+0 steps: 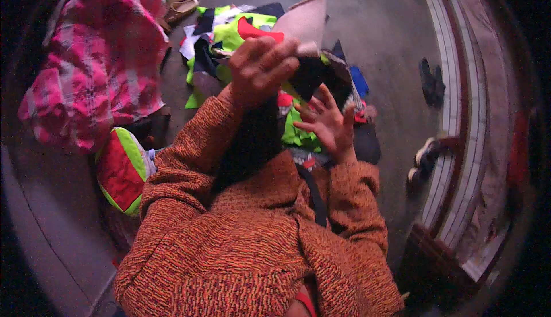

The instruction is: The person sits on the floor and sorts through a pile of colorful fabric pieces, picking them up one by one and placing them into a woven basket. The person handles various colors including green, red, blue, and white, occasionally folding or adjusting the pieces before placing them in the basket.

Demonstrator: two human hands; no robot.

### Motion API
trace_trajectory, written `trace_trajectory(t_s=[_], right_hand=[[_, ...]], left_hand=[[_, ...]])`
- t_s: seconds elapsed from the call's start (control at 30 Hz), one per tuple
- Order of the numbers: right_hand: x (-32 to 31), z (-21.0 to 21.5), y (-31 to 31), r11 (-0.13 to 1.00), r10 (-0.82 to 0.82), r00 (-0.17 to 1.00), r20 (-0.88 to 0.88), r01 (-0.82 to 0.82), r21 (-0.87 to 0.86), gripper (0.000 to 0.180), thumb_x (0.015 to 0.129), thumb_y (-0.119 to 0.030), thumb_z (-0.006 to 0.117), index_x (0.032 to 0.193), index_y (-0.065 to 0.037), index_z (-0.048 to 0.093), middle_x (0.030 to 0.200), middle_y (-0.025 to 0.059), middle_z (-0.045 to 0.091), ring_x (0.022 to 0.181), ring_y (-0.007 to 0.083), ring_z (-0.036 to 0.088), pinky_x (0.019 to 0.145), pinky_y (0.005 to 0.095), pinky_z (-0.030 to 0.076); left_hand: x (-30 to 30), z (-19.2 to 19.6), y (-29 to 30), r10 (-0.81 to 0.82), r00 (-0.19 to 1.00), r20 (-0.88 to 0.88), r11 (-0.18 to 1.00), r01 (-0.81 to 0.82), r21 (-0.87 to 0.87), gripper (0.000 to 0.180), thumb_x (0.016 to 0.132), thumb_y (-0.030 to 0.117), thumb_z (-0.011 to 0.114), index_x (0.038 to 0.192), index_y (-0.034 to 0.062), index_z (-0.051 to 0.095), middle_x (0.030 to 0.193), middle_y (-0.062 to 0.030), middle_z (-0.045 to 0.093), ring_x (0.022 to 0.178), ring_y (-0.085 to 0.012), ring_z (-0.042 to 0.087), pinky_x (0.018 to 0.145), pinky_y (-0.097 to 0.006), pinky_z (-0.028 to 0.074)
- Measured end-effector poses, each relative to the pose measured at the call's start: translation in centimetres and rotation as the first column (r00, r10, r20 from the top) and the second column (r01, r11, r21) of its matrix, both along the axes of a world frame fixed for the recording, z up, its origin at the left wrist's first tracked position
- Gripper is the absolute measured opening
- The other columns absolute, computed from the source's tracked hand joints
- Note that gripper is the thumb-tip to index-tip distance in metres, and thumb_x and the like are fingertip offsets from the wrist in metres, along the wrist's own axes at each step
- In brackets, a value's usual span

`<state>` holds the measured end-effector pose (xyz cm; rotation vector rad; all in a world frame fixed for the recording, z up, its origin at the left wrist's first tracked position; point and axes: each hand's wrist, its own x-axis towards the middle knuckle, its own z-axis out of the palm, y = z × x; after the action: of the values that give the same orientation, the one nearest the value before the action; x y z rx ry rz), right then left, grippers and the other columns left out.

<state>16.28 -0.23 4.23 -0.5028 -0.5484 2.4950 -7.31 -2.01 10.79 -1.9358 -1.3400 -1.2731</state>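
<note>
My left hand [261,70] is raised over a heap of cloth scraps [229,24], its fingers bent together. A stiff-looking pale pink piece of cloth [304,21] stands up at its fingertips and appears pinched there; the thumb is hidden. Just behind the knuckles shows a red scrap [255,30], and I cannot tell if the hand touches it. Lower and to the right, my right hand [328,123] is open with fingers spread, holding nothing. Beneath the hands lie a black piece [321,78] and bright green cloth [301,136].
A pink checked cloth [109,58] drapes something at the left. Below it sits a red and green stuffed or sewn item [121,170]. Tan sandals [182,4] lie at the back. To the right are a dark glove-like thing [431,81], dark shoes [423,157] and a striped long surface [453,87].
</note>
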Motion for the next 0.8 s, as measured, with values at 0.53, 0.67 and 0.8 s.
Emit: trace_trajectory(t_s=[0.53, 0.67, 0.8], right_hand=[[5.4, -2.8, 0.7, 0.974, -0.194, 0.957, 0.215, 0.215, -0.078, 0.028, 0.087, -0.018, 0.046, 0.107, -0.001, 0.054, 0.102, 0.0088, 0.056, 0.094, 0.0185, 0.055, 0.085, 0.0301, 0.045], [5.6, -1.9, 0.5, 0.947, -0.278, 0.893, 0.353, 0.316, -0.056, 0.027, 0.084, -0.015, 0.049, 0.105, 0.0, 0.055, 0.103, 0.0094, 0.056, 0.093, 0.0178, 0.057, 0.083, 0.0301, 0.047], [4.9, -2.3, 1.6, 0.91, -0.395, 0.792, 0.466, 0.408, 0.076, 0.031, 0.078, -0.011, 0.056, 0.105, 0.003, 0.054, 0.101, 0.0123, 0.058, 0.086, 0.0211, 0.06, 0.077, 0.0312, 0.05]], left_hand=[[12.6, -7.5, -3.3, -0.394, 0.906, -0.155, 0.85, 0.295, -0.436, 0.019, 0.062, 0.021, 0.055, 0.08, 0.0173, 0.06, 0.114, -0.0044, 0.051, 0.094, -0.0249, 0.051, 0.082, -0.04, 0.043], [12.5, -8.4, -2.5, -0.334, 0.942, 0.0, 0.879, 0.312, -0.362, 0.02, 0.062, 0.018, 0.057, 0.081, 0.0142, 0.059, 0.114, -0.0052, 0.053, 0.097, -0.0243, 0.051, 0.083, -0.04, 0.042], [11.8, -9.5, -1.8, -0.191, 0.968, 0.166, 0.887, 0.242, -0.394, 0.02, 0.064, 0.008, 0.06, 0.083, 0.01, 0.056, 0.108, -0.0061, 0.055, 0.093, -0.0239, 0.054, 0.077, -0.035, 0.045]])
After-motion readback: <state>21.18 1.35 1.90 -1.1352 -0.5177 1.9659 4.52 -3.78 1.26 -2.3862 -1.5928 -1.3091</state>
